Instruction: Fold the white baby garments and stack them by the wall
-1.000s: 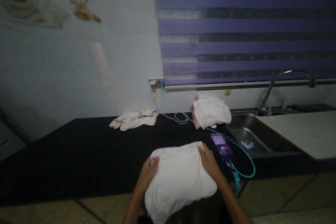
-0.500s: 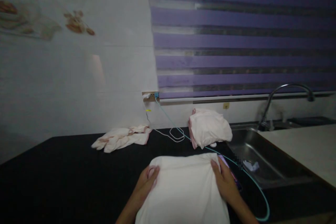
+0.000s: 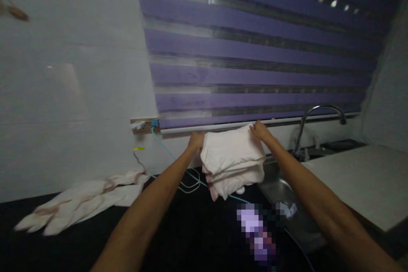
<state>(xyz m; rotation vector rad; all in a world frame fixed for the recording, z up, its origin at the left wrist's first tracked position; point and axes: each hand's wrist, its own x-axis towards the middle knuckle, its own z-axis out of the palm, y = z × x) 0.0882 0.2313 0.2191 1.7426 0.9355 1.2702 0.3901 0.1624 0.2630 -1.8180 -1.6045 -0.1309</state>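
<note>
White cloth point(image 3: 231, 151), seemingly between both hands

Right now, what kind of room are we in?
Probably a kitchen: a metal sink with a curved tap is set into a dark counter, below a window blind.

No text, label, brand, number or sign can be read anywhere in the frame. A pixelated patch point(image 3: 256, 233) is seen at the lower centre, and nothing can be made out on it. No print is shown on the folded white cloth point(image 3: 232, 157) at the centre, and none on the purple blind point(image 3: 255, 51) across the upper right. Only a blurred brownish mark point(image 3: 17, 12), not legible as writing, is carried by the wall at the upper left.
</note>
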